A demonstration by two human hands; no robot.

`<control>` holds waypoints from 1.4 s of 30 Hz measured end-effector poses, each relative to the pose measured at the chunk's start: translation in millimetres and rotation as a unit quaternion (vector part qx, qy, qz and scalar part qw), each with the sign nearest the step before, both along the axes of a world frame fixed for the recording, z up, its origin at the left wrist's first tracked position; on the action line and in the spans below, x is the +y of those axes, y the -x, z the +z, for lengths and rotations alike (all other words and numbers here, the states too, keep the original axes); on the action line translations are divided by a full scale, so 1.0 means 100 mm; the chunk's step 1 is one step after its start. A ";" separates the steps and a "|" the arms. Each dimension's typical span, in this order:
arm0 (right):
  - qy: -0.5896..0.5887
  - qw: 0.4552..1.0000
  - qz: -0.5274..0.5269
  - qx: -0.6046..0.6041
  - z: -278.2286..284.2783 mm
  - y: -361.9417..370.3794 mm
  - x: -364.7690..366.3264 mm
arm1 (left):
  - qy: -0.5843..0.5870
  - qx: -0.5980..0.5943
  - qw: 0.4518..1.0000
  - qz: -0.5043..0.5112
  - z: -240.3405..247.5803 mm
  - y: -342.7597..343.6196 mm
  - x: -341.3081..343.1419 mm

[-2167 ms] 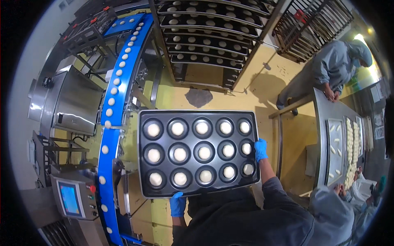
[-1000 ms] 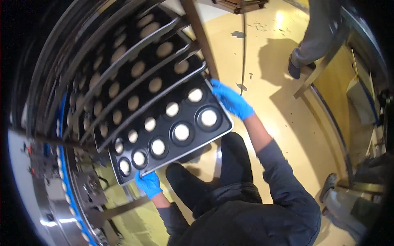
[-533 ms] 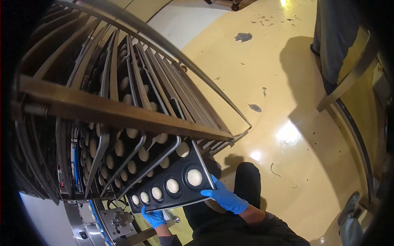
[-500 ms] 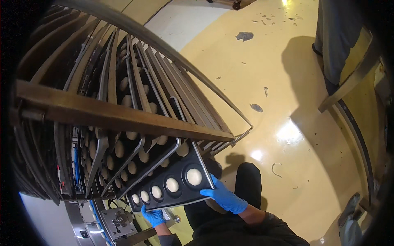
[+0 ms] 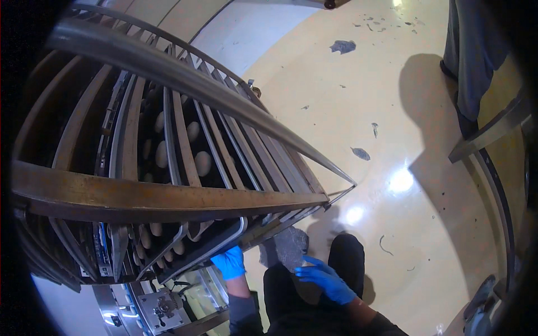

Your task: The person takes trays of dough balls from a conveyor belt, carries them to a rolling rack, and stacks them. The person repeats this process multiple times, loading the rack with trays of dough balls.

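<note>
A tall metal rack (image 5: 168, 196) fills the left of the view, its slots holding dark baking trays of pale dough balls (image 5: 203, 162). One dark tray (image 5: 193, 255) sits almost fully inside a low slot, only its front rim showing. My left hand (image 5: 228, 262), in a blue glove, is closed against that rim. My right hand (image 5: 324, 279), also blue-gloved, hangs free over my dark-trousered knee (image 5: 347, 252), fingers spread, holding nothing. Most of the tray's dough is hidden by the rack's rails.
The glossy yellow floor (image 5: 358, 140) with worn patches stretches to the right. Another person's legs (image 5: 468, 61) stand at the top right beside a steel table frame (image 5: 493, 131). A steel machine part (image 5: 159, 305) sits at the lower left, below the rack.
The tray has slid deeper into the rack, so its dough balls are now mostly hidden. My right hand has let go of the tray and dropped over my knee. My left hand has followed the rim inward.
</note>
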State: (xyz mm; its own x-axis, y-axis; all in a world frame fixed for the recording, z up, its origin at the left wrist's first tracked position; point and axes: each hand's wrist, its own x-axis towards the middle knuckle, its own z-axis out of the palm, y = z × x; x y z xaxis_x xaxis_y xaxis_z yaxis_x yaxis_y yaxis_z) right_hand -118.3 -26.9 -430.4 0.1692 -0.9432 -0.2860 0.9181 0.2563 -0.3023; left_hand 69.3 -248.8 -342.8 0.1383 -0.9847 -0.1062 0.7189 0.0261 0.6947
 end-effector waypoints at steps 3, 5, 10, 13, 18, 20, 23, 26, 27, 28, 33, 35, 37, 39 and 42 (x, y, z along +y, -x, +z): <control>-0.092 0.994 -0.037 0.034 -0.25 0.20 0.32 | 0.036 -0.006 0.999 0.005 -0.13 0.03 -0.69; -0.087 0.991 -0.081 -0.059 -0.51 0.22 0.50 | 0.033 -0.021 0.999 0.002 -0.11 0.01 -1.05; -0.068 0.990 -0.103 -0.074 -0.74 0.11 0.44 | 0.014 -0.027 0.999 -0.035 -0.28 0.27 -1.77; -0.077 0.975 -0.115 -0.176 -0.81 0.08 0.37 | 0.007 -0.040 0.997 -0.065 -0.28 0.39 -2.04; -0.087 0.988 -0.074 -0.105 -0.79 0.06 0.33 | -0.005 -0.046 0.992 -0.118 -0.32 0.46 -2.40; -0.073 0.991 -0.069 -0.087 -0.83 0.02 0.36 | -0.002 -0.043 0.990 -0.134 -0.26 0.48 -2.51; -0.053 0.992 -0.077 -0.088 -0.90 -0.04 0.37 | 0.009 -0.026 0.986 -0.167 -0.19 0.50 -2.62; -0.064 0.995 -0.071 -0.037 -0.72 0.00 0.37 | 0.011 -0.017 0.981 -0.195 -0.21 0.34 -2.51; -0.070 0.995 -0.071 -0.025 -0.62 0.04 0.36 | 0.011 -0.019 0.979 -0.203 -0.23 0.23 -2.42; -0.078 0.994 -0.073 -0.008 -0.61 0.07 0.37 | 0.008 -0.028 0.974 -0.223 -0.28 0.19 -2.29; -0.088 0.987 -0.077 0.115 -0.51 -0.04 0.17 | 0.035 -0.242 0.917 -0.315 -0.31 -0.62 -0.50; -0.091 0.970 -0.114 0.196 -0.79 -0.24 0.15 | -0.024 -0.312 0.904 -0.291 -0.31 -1.09 0.53; -0.089 0.948 -0.126 0.279 -0.95 -0.37 0.14 | -0.180 -0.261 0.923 -0.216 -0.28 -1.64 1.57; -0.105 0.913 -0.093 0.382 -0.91 -0.44 0.21 | -0.199 -0.240 0.928 -0.204 -0.16 -2.08 2.46; -0.056 0.886 0.011 0.460 -0.46 -0.88 0.37 | -0.196 -0.224 0.940 -0.169 0.03 -2.54 3.37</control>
State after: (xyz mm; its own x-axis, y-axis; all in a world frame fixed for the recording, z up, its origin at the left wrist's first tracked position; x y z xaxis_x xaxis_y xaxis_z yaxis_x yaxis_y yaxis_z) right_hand -29.9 10.0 -475.9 -0.1663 -0.8992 -0.4048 0.2902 0.3477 -0.8916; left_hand 323.6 87.7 -339.6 -0.0588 -0.8779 -0.4753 0.2737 -0.4720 0.8380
